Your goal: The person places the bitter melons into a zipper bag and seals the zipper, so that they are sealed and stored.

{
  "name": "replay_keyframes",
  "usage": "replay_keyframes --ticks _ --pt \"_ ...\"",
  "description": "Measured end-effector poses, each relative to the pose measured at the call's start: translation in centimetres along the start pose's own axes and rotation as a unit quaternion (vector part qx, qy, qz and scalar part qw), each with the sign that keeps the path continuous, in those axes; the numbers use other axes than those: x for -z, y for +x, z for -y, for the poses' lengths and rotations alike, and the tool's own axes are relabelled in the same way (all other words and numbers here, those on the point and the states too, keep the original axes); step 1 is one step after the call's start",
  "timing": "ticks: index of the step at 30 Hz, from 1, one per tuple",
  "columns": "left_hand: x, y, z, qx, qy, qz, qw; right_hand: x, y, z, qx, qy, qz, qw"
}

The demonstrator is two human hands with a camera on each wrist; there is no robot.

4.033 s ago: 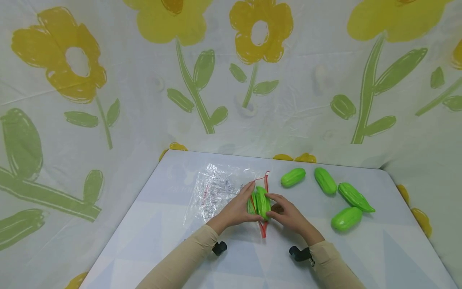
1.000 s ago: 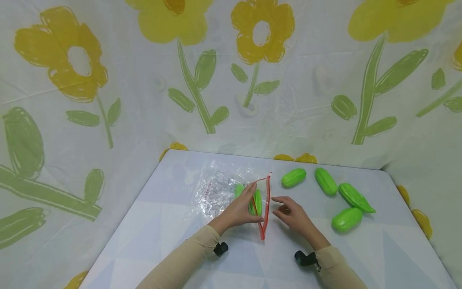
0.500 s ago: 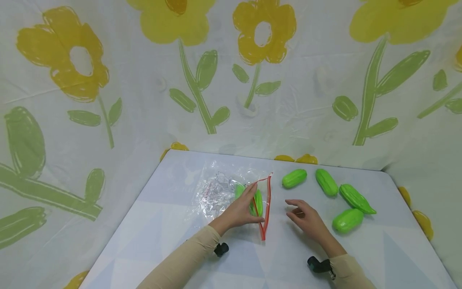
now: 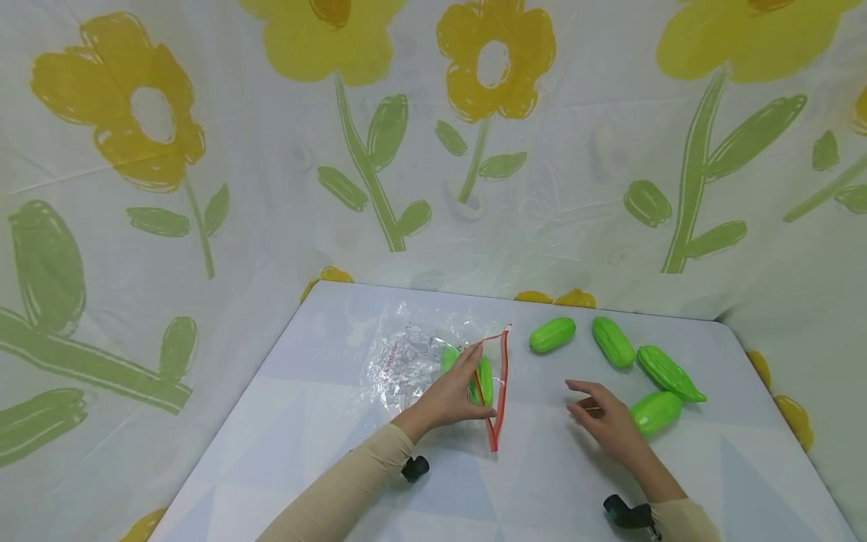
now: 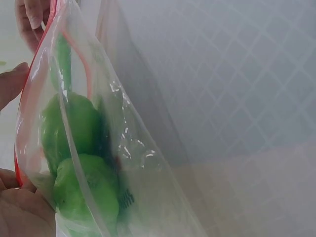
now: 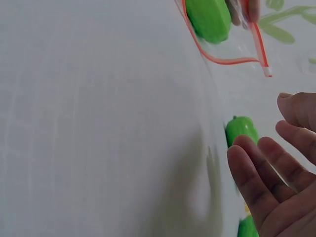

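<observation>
On a pale table, the left hand pinches open a soft, clear bag by its red rim. The right hand, fingers relaxed and empty, nears a light, smooth, rigid-looking green vegetable. The left wrist view alone shows vegetables inside.

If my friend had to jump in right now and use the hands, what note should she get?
Left hand: pinches the red zip edge of the clear bag, keeping its mouth open toward the right.
Right hand: open, holding nothing, beside the nearest loose green gourd.
Done: two green toy gourds lie inside the bag.
Left: four gourds lie loose on the white table, right of the bag: the nearest one, a pointed one behind it, and two more farther back. A likely next step is picking up the nearest one.
</observation>
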State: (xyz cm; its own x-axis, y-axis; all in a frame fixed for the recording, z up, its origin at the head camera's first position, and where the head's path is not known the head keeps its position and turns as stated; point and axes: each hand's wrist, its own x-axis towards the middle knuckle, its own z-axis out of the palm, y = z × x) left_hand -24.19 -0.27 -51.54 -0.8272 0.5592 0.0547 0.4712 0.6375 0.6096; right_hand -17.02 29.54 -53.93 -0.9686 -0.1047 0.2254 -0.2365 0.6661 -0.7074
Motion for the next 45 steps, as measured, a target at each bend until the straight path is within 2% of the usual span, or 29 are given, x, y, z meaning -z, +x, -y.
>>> replay_keyframes --ticks 11,22,28,33,45 --pt "0.0 -0.1 0.0 -0.001 -0.005 0.0 1.0 2.4 -1.3 -0.2 -0.035 -0.023 -0.005 0.999" --pt "0.0 -0.1 0.1 0.0 -0.005 -0.002 1.0 4.2 -2.4 -0.1 -0.031 -0.044 -0.05 0.997" --pt "-0.1 -0.1 0.1 0.004 -0.004 0.003 1.0 5.3 -3.0 -0.4 -0.051 -0.057 -0.072 0.995" --pt "-0.1 -0.1 0.1 0.006 -0.006 0.003 1.0 6.2 -3.6 -0.7 -0.073 -0.058 -0.1 0.991" --pt "0.0 -0.2 -0.1 0.01 -0.008 0.007 0.9999 7.2 -4.9 -1.4 -0.14 -0.101 -0.14 0.975"
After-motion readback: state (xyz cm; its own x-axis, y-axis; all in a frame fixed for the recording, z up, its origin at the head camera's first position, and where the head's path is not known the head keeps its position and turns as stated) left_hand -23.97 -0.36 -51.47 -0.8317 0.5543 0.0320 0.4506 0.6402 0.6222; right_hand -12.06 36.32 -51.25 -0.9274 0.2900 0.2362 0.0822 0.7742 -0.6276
